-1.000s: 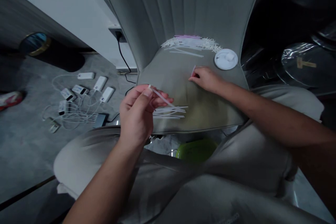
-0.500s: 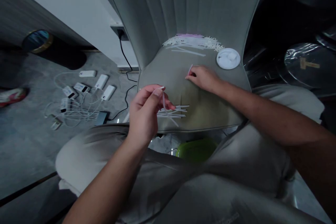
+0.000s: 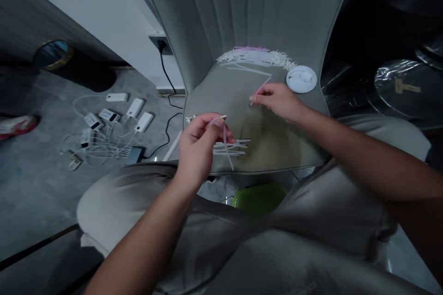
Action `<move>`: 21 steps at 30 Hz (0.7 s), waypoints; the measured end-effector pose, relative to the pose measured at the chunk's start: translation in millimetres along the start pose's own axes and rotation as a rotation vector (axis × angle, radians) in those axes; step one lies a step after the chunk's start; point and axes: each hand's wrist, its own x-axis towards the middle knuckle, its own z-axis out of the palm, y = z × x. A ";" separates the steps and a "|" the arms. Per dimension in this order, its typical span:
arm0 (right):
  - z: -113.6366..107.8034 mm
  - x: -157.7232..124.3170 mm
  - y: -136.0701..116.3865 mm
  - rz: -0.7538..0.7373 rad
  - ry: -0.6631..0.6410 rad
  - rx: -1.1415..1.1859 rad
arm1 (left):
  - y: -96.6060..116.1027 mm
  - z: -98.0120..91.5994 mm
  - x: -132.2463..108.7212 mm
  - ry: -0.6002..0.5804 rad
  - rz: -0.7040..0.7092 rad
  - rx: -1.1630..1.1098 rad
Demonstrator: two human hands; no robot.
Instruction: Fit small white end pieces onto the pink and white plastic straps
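Two bare hands work over a grey upholstered chair seat (image 3: 221,101), above the person's beige trousers (image 3: 117,205). The left hand (image 3: 197,152) is clamped on a thin pale strip (image 3: 225,145), pinching it between thumb and fingertips with its length hanging down. The right hand (image 3: 278,101) brings thumb and forefinger together on a pinkish strip (image 3: 260,86), which angles up and away from the fingers. Just under the left hand, a loose bundle of white strips (image 3: 230,148) lies on the seat. A green plastic dish (image 3: 259,199) sits below the seat's front edge. Farther back, a heap of short white pieces (image 3: 256,56) lies along the base of the ribbed chair back (image 3: 242,4), beside a round white lid (image 3: 301,79). On the floor to the left, white power banks (image 3: 134,107) lie tangled in white cables (image 3: 100,150), and a black cable (image 3: 164,76) runs up to a wall socket (image 3: 159,44).
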 end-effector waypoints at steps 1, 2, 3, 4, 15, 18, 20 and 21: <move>0.4 -7.7 -4.9 0.049 -0.021 0.104 | -1.5 1.2 -0.7 0.000 0.000 0.033; 1.2 -16.0 -9.8 0.086 -0.052 0.203 | -2.8 2.6 -1.8 -0.002 0.006 0.065; 2.4 -24.4 -14.6 0.116 -0.078 0.292 | -3.9 4.1 -3.1 -0.006 0.014 0.096; 3.8 -32.7 -19.2 0.144 -0.096 0.367 | -4.7 5.8 -4.7 -0.015 0.025 0.122; 11.3 -70.9 -42.1 0.198 -0.190 0.585 | -12.0 15.7 -15.7 -0.071 0.073 0.149; 11.6 -73.2 -40.9 0.197 -0.180 0.582 | -13.3 17.2 -16.7 -0.053 0.098 0.144; 12.3 -74.7 -39.7 0.196 -0.181 0.571 | -14.2 18.2 -16.8 -0.055 0.105 0.139; 12.7 -75.3 -39.1 0.194 -0.180 0.564 | -14.5 18.7 -16.6 -0.058 0.104 0.137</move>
